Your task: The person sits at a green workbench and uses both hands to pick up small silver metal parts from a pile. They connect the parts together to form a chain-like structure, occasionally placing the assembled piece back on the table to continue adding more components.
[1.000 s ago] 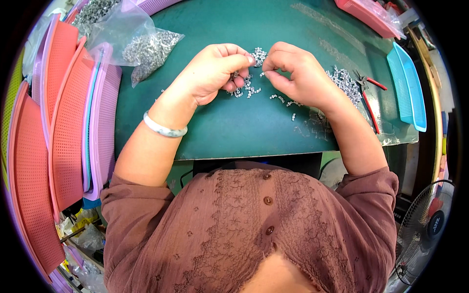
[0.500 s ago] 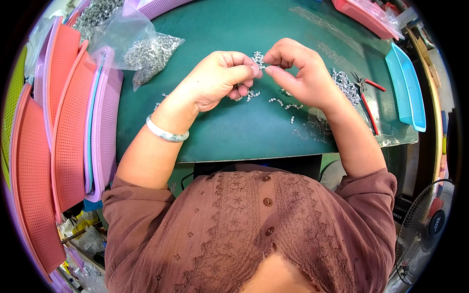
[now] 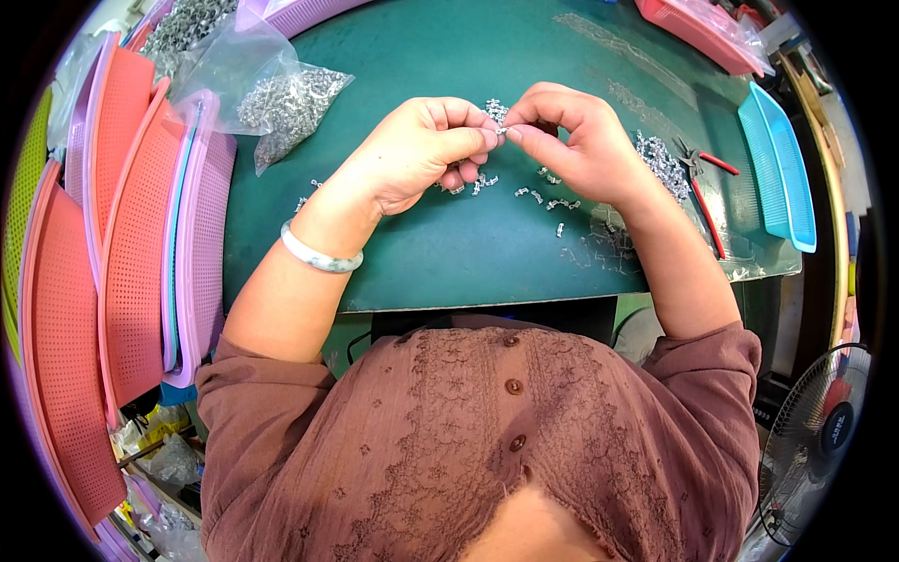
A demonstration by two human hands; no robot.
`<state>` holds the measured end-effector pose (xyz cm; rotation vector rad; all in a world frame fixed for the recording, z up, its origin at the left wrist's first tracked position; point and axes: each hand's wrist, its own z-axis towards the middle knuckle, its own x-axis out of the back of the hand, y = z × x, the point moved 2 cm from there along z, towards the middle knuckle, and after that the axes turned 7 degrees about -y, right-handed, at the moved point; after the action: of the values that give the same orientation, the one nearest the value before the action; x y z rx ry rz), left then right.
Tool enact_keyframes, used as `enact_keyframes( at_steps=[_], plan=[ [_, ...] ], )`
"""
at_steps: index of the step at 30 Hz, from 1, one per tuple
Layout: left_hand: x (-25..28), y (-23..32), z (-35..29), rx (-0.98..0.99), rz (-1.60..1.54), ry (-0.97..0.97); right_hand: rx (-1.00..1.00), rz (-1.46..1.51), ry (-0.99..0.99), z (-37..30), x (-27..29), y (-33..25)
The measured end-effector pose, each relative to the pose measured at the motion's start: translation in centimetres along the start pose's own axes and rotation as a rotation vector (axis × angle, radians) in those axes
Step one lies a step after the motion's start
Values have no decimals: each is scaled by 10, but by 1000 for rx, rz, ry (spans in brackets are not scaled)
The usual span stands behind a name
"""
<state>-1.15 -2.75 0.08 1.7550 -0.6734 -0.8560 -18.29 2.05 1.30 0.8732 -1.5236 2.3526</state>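
Note:
Over the green table [image 3: 421,253], my two hands meet fingertip to fingertip. My left hand [image 3: 435,145] is closed, thumb against forefinger, on a small silvery metal piece [image 3: 501,131]. From the other side my right hand [image 3: 571,136] pinches the same piece between thumb and forefinger. Its exact kind is too small to make out. Just beyond the fingertips lies a little heap of similar metal pieces [image 3: 495,110]. Short linked strips [image 3: 564,203] of them are scattered below my hands. A larger pile [image 3: 661,167] sits beside my right wrist.
Red-handled pliers [image 3: 702,192] lie right of the pile, near a blue plastic basket [image 3: 779,169]. A clear bag of metal parts [image 3: 295,108] rests at the back left. Stacked pink and purple baskets [image 3: 140,234] stand along the left. A fan [image 3: 815,440] is at the lower right.
My right hand has come slightly down and its fingertips have closed in on the piece at my left fingertips. My left hand has hardly moved.

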Motion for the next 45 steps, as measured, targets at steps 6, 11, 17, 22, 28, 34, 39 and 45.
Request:
enact_keyframes(
  at_steps=[6,11,17,22,28,34,39,45],
  plan=[
    [0,1,-1,-8,-40,-1,2,12,5,0,1,-5],
    [0,1,-1,-13,-63,5,29,6,8,1,2,-7],
    [-1,2,-1,-8,-54,5,64,-10,21,0,2,-8],
    [1,2,0,-24,-24,22,22,27,40,1,0,-6],
    [8,4,2,-76,-221,65,85,-196,-263,-2,-8,0],
    [12,2,4,-111,-309,80,103,-288,-271,-3,-18,-2],
    [11,0,3,-22,-136,98,137,-262,-194,0,-11,-1],
    [-1,3,-2,148,71,52,132,-221,-46,0,-1,-8]
  ],
)
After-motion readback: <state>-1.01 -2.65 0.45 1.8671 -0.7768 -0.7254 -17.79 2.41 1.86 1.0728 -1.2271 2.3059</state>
